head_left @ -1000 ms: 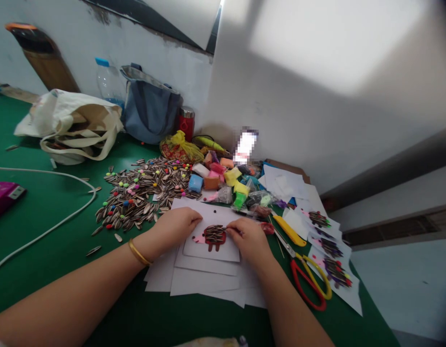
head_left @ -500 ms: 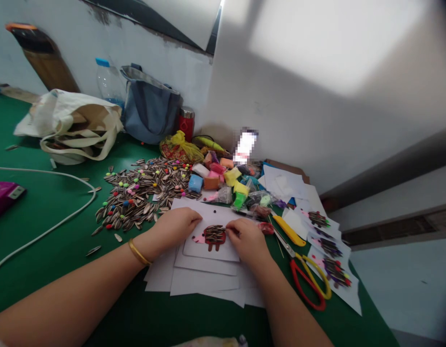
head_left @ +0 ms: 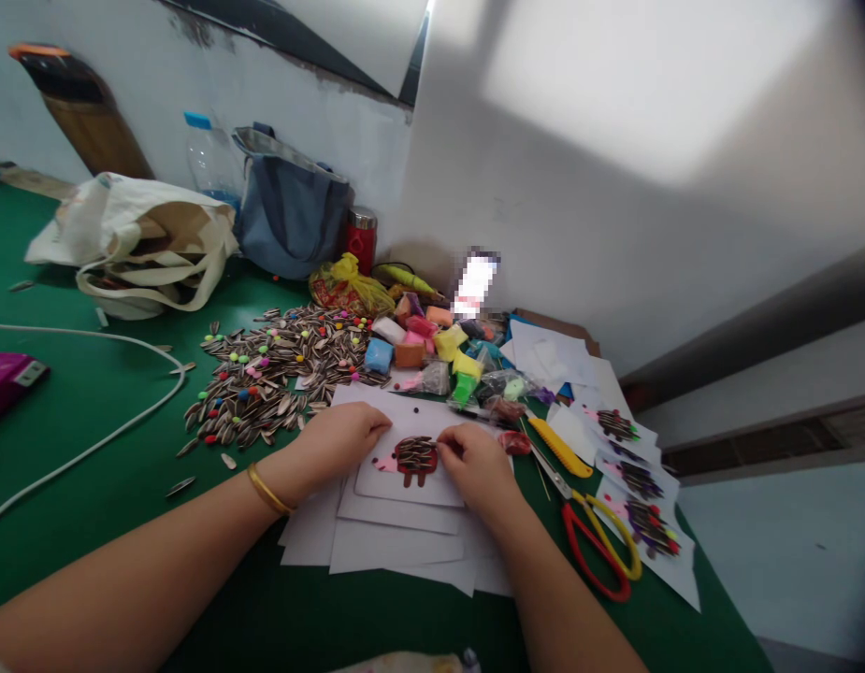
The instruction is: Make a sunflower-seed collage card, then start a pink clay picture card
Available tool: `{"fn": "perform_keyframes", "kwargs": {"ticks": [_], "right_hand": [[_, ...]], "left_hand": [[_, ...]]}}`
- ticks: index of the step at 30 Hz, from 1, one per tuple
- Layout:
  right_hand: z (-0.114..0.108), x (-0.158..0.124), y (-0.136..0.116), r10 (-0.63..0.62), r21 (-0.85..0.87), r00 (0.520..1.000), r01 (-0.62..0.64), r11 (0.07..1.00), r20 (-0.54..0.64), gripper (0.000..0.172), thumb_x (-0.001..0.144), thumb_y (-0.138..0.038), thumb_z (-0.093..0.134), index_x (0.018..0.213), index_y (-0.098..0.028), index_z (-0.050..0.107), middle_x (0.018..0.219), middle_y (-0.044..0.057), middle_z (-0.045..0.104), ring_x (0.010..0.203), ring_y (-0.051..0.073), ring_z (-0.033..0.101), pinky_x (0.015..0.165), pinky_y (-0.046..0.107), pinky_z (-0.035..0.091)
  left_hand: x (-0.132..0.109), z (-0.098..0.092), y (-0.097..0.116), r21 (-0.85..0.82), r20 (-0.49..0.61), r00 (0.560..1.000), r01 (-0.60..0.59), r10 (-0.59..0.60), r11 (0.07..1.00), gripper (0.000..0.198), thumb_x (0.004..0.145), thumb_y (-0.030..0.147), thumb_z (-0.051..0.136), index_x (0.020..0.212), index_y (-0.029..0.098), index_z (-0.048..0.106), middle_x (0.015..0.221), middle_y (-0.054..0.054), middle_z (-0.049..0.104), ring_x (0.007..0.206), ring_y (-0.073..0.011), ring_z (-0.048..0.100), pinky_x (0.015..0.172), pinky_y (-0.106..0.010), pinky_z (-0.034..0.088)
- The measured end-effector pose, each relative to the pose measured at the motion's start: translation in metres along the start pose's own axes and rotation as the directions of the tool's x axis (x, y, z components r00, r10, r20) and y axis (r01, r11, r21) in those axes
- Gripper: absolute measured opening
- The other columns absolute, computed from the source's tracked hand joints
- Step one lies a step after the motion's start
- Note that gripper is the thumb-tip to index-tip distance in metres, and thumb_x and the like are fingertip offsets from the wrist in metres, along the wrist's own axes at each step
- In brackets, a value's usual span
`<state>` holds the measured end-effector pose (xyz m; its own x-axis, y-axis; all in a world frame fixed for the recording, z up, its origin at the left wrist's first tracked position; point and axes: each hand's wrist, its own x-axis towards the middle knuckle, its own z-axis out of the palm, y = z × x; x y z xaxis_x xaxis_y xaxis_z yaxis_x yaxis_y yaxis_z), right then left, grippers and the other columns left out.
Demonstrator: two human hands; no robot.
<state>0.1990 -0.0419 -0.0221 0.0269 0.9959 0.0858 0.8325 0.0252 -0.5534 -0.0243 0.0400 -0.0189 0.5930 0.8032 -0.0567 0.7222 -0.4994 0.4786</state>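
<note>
A hedgehog picture [head_left: 416,460] lies on a small white sheet, with a dark red clay body, a pink face and striped sunflower seeds set in its back. My right hand [head_left: 474,465] is at the body's right edge, thumb and forefinger pinched on what looks like a sunflower seed. On the sheet's upper left, my left hand [head_left: 344,447] rests with its fingers closed together; whatever lies between them is hidden. Several white paper sheets [head_left: 396,547] are stacked loosely under the picture. A small black dot [head_left: 416,410] sits on the paper above the hedgehog.
Left of the papers spreads a pile of sunflower seeds [head_left: 264,411] mixed with coloured clay bits. Clay packets [head_left: 410,355] lie behind. To the right are a yellow cutter [head_left: 559,447], scissors [head_left: 600,542] and several seed hedgehogs [head_left: 653,528]. Bags [head_left: 292,215] and a white cable [head_left: 116,435] are left.
Almost nothing differs. My right fingertips have shifted very slightly at the hedgehog's right edge; my left hand stays in place on the paper.
</note>
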Motion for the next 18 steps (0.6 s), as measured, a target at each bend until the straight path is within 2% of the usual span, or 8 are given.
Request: {"fn": "perform_keyframes", "kwargs": {"ticks": [10,18], "right_hand": [[0.0040,0.0006,-0.0021,0.105,-0.027,0.994,-0.104,0.994,0.038,0.014,0.084,-0.018,0.056,0.081,-0.021,0.069,0.082,0.003,0.068,0.078,0.017,0.058,0.068,0.026,0.037],[0.0050,0.0023,-0.0036,0.128,-0.059,0.990,-0.124,0.990,0.064,0.014,0.084,-0.018,0.056,0.081,-0.021,0.069,0.082,0.003,0.069,0.078,0.017,0.058,0.066,0.025,0.034]], "left_hand": [[-0.0009,0.0003,-0.0013,0.041,0.013,0.999,-0.031,0.031,0.999,0.035,0.089,0.032,0.045,0.108,0.028,0.074,0.109,-0.004,0.075,0.100,-0.0258,0.068,0.083,-0.034,0.049],[-0.0015,0.0005,-0.0003,0.026,0.006,1.000,-0.023,0.023,0.999,0.035,0.088,0.031,0.047,0.109,0.028,0.075,0.110,-0.004,0.075,0.101,-0.0254,0.067,0.086,-0.033,0.048]]}}
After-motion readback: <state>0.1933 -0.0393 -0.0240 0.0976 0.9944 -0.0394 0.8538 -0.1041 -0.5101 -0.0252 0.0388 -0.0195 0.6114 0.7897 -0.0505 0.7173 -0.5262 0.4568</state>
